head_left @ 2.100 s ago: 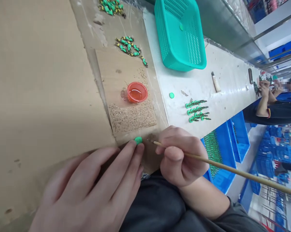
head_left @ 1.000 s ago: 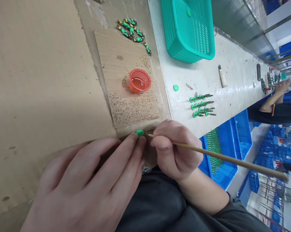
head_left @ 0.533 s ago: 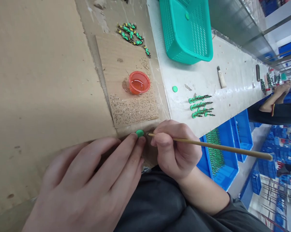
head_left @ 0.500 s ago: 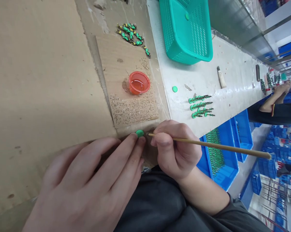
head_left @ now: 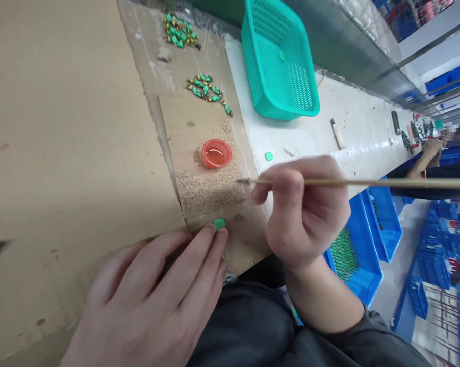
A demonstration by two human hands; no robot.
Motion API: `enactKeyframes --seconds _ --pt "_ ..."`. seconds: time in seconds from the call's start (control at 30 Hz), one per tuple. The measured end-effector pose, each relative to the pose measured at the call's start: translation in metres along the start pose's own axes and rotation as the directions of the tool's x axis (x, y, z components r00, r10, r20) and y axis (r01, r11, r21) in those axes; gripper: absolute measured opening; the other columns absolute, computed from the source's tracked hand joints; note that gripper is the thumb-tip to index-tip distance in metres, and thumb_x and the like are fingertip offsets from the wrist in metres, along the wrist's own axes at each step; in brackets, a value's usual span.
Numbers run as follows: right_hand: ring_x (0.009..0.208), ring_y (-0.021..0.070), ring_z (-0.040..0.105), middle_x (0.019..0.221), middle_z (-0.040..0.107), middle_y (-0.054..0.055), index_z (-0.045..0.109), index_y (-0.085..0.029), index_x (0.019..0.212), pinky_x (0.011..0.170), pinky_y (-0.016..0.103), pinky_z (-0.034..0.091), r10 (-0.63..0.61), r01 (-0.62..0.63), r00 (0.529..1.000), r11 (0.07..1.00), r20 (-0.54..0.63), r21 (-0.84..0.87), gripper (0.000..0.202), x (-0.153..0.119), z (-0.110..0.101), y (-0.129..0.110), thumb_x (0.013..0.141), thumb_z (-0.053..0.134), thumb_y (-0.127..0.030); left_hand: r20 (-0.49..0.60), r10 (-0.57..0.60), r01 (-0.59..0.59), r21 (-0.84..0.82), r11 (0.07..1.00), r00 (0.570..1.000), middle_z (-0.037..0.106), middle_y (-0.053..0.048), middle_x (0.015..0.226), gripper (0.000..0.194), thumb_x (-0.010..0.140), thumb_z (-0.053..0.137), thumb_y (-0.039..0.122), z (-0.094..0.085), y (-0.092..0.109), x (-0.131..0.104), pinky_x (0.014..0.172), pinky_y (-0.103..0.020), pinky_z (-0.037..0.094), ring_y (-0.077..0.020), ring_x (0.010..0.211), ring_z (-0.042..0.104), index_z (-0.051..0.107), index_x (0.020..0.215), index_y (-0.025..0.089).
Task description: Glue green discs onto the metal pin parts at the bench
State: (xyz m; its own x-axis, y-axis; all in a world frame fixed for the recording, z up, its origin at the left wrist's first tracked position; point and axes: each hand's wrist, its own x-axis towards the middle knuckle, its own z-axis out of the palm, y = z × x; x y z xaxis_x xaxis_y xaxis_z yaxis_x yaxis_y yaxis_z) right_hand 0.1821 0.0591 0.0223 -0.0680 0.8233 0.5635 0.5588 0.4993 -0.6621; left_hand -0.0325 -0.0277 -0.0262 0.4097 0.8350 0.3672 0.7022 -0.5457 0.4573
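Note:
My left hand [head_left: 157,290] rests near the table's front edge, its fingertips closed on a small green disc [head_left: 220,224]. Part of the disc is hidden under the fingers. Pinched in my right hand [head_left: 310,209] is a thin paintbrush [head_left: 260,181] with a pale wooden handle. Its dark tip hovers over a speckled cardboard piece [head_left: 199,193], beyond the disc and apart from it. On the same cardboard stands a red cup [head_left: 216,154] of liquid.
Small green, black and yellow pieces lie in a nearer group [head_left: 207,87] and a farther pile [head_left: 178,31]. A teal basket [head_left: 287,109] stands beyond another green disc [head_left: 269,156]. Blue bins [head_left: 383,229] sit at right, below table level. A co-worker's arm [head_left: 425,158] shows far right.
My right hand has lifted the paintbrush away from the green disc, up and over the cardboard. My left hand keeps its hold on the disc. The view has shifted slightly.

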Motion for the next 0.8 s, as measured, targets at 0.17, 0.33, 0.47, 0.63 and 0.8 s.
enactKeyframes --seconds 0.17,0.33,0.47,0.63,0.8 --pt "0.066 0.0085 0.063 0.084 0.067 -0.006 0.063 -0.025 0.096 0.064 0.026 0.056 -0.086 0.088 0.995 0.995 -0.048 0.051 0.029 0.04 0.02 0.018 0.123 0.064 -0.035 -0.037 0.024 -0.023 0.027 0.999 0.999 0.084 -0.003 0.145 0.061 0.116 0.065 0.041 0.0 -0.002 0.004 0.107 -0.053 0.052 -0.0321 0.122 0.076 0.056 0.176 0.034" --pt "0.072 0.0077 0.068 0.083 0.066 -0.006 0.061 -0.024 0.093 0.072 0.023 0.059 -0.098 0.097 0.995 0.995 0.036 0.016 0.032 0.044 0.032 0.029 0.124 0.062 -0.034 -0.057 0.067 -0.064 0.055 0.996 0.996 0.084 -0.002 0.144 0.056 0.117 0.062 0.041 0.002 -0.005 0.003 0.104 -0.052 0.052 -0.0315 0.121 0.075 0.062 0.172 0.03" --pt "0.073 0.008 0.069 0.082 0.066 -0.006 0.06 -0.024 0.092 0.074 0.022 0.061 -0.101 0.101 0.993 0.995 0.058 -0.002 0.03 0.043 0.033 0.028 0.122 0.064 -0.026 -0.068 0.096 -0.09 0.075 0.993 0.993 0.085 -0.002 0.141 0.054 0.116 0.062 0.04 0.002 -0.006 0.004 0.101 -0.054 0.051 -0.0318 0.119 0.073 0.067 0.167 0.023" --pt "0.075 0.0075 0.07 0.084 0.068 -0.006 0.058 -0.024 0.092 0.075 0.021 0.06 -0.115 0.116 0.992 0.993 0.058 -0.008 0.031 0.044 0.034 0.026 0.122 0.064 -0.022 -0.073 0.075 -0.071 0.063 0.995 0.994 0.086 -0.001 0.14 0.053 0.115 0.063 0.039 0.002 -0.004 0.006 0.104 -0.054 0.05 -0.0329 0.118 0.074 0.068 0.165 0.024" --pt "0.073 0.0087 0.068 0.083 0.067 -0.005 0.06 -0.025 0.092 0.075 0.023 0.062 -0.09 0.093 0.994 0.994 0.055 -0.053 0.031 0.043 0.034 0.027 0.123 0.064 -0.028 -0.06 0.081 -0.077 0.062 0.995 0.995 0.085 -0.003 0.141 0.054 0.115 0.064 0.038 0.001 -0.003 0.006 0.099 -0.055 0.05 -0.0334 0.117 0.074 0.067 0.167 0.023"
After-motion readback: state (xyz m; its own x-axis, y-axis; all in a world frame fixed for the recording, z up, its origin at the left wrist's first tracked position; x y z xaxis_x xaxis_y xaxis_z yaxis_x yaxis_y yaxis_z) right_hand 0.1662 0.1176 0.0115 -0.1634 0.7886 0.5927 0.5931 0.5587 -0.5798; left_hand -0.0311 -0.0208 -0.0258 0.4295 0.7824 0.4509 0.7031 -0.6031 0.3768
